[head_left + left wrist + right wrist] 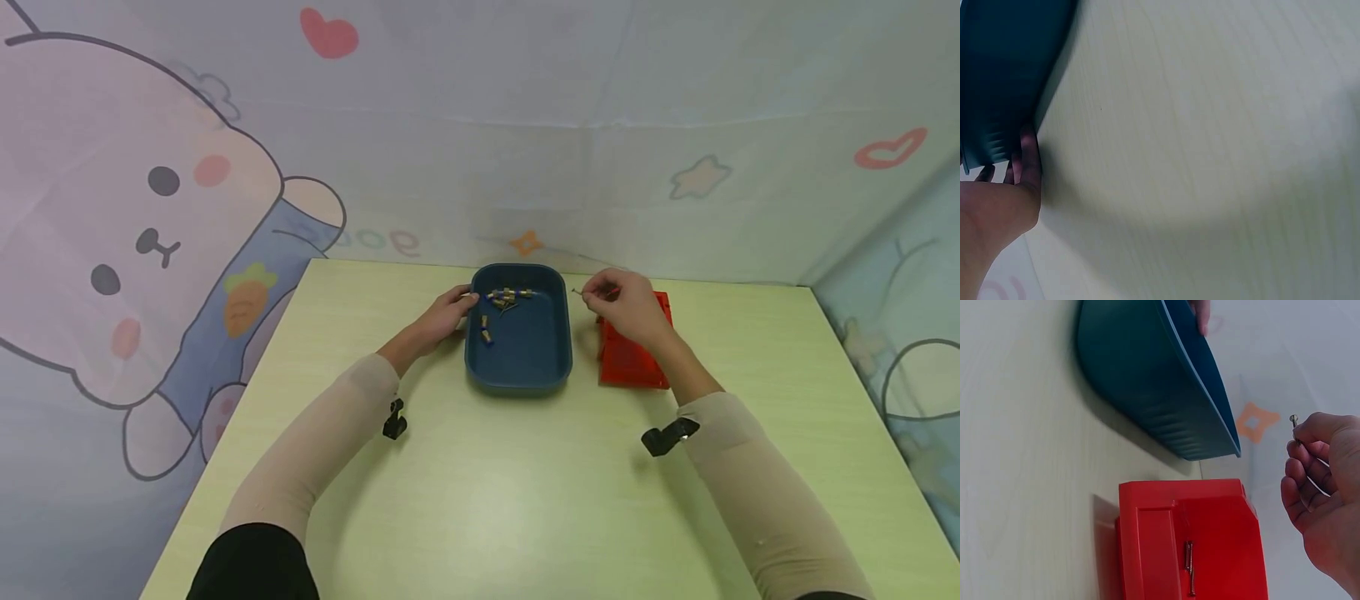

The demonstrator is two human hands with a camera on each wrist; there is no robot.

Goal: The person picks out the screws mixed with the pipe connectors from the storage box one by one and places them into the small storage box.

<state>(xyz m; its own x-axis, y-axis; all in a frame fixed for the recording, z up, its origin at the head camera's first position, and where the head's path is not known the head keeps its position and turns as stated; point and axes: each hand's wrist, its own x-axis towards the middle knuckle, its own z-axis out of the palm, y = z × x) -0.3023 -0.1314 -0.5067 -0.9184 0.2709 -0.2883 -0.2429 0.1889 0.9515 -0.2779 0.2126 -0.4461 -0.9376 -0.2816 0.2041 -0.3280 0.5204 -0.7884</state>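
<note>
While the blue tray (525,358) stood on the pale wooden table (487,500), its left rim was touched by the left hand (444,317), whose fingers were laid against the outer wall near the far left corner; from the left wrist view only a few fingertips (1025,159) were seen pressed to the dark wall of the tray (1004,75), and how far the rest of that hand was curled could not be told. A small nail (1295,425) was pinched between the thumb and forefinger of the right hand (626,307), the remaining fingers being curled loosely inward. That hand was held in the air just to the right of the tray's far right corner, above the far end of a red plastic bin (633,358). The bin was set just beside the tray on its right, close to it but apart. Inside the bin (1210,537), two thin nails (1190,567) were seen lying on the red floor. A scatter of small brass-coloured and blue parts (504,302) was gathered in the far half of the tray, toward its left side. Behind the tray, a cloth backdrop (150,208) printed with a cartoon rabbit, hearts and stars was hung.
</note>
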